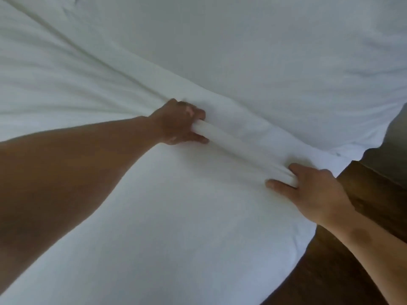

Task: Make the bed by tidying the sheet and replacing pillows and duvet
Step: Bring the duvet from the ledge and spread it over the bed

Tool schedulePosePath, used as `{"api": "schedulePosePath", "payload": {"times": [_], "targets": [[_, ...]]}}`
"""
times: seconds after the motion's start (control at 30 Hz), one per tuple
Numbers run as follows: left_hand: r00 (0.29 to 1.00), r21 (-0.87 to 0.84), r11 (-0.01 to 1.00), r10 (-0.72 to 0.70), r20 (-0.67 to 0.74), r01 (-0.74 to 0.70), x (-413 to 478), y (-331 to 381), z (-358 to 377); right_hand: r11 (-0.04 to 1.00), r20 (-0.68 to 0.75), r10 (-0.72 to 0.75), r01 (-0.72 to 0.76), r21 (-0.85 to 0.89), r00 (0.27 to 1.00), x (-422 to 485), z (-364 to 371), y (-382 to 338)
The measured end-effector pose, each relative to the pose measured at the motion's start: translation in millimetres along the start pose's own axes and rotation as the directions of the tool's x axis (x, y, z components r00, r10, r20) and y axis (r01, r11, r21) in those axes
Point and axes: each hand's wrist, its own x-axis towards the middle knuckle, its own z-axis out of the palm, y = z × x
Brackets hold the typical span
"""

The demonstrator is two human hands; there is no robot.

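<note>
Head view: your left hand [178,122] and right hand [308,188] were both closed on one raised fold of white sheet [237,146], bunched near the bed's right edge beside dark wood floor [343,260].

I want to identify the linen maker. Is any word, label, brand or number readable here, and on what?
None: no readable text appears.
The white sheet shows only one tiny dark mark near its right edge, too small to read.
The left hand, right hand and wooden surface bear none.
</note>
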Motion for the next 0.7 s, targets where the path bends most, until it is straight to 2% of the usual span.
{"api": "schedulePosePath", "payload": {"times": [0.07, 0.13, 0.2, 0.23, 0.3, 0.37, 0.43, 0.47, 0.5, 0.57, 0.6, 0.63, 0.7], "targets": [[0.992, 0.021, 0.991, -0.130, 0.002, 0.130, -7, -32, 4, 0.998, 0.100, 0.062, -0.063, 0.003, 0.993, 2, -8, -4], [0.958, 0.149, 0.948, -0.286, 0.013, 0.281, -29, -78, 3, 0.989, 0.194, 0.114, -0.094, -0.112, 0.974, -2, -23, -22], [0.911, 0.207, 0.889, -0.411, -0.032, 0.408, -58, -127, 8, 0.969, 0.193, 0.058, -0.009, -0.247, 0.980, 5, -30, -61], [0.882, 0.182, 0.864, -0.465, -0.068, 0.470, -70, -146, 11, 0.958, 0.185, -0.014, 0.066, -0.280, 0.983, 14, -31, -89], [0.839, 0.097, 0.837, -0.522, -0.152, 0.538, -83, -163, 15, 0.967, 0.171, -0.143, 0.175, -0.185, 0.975, 39, -25, -152], [0.825, 0.040, 0.836, -0.531, -0.194, 0.547, -80, -162, 18, 0.970, 0.137, -0.210, 0.224, -0.098, 0.968, 73, -14, -215], [0.772, -0.105, 0.797, -0.602, -0.202, 0.594, -68, -164, 25, 0.966, 0.067, -0.247, 0.251, -0.065, 0.967, 115, -5, -263], [0.714, -0.232, 0.733, -0.678, -0.176, 0.639, -62, -167, 27, 0.964, 0.040, -0.263, 0.265, -0.037, 0.964, 135, 2, -281], [0.615, -0.397, 0.608, -0.779, -0.126, 0.688, -57, -173, 28, 0.960, 0.042, -0.279, 0.280, -0.006, 0.959, 154, 9, -297], [0.390, -0.642, 0.276, -0.920, 0.039, 0.716, -47, -189, 31, 0.951, 0.132, -0.310, 0.307, 0.041, 0.942, 182, 18, -322], [0.331, -0.672, 0.158, -0.934, 0.136, 0.724, -43, -194, 29, 0.937, 0.172, -0.348, 0.350, 0.020, 0.922, 191, 19, -328], [0.320, -0.664, 0.125, -0.930, 0.180, 0.738, -37, -198, 26, 0.908, 0.161, -0.407, 0.417, -0.037, 0.899, 199, 16, -330], [0.375, -0.642, 0.202, -0.916, 0.144, 0.740, -18, -204, 14, 0.833, -0.051, -0.526, 0.502, -0.233, 0.849, 209, -1, -322]]}}
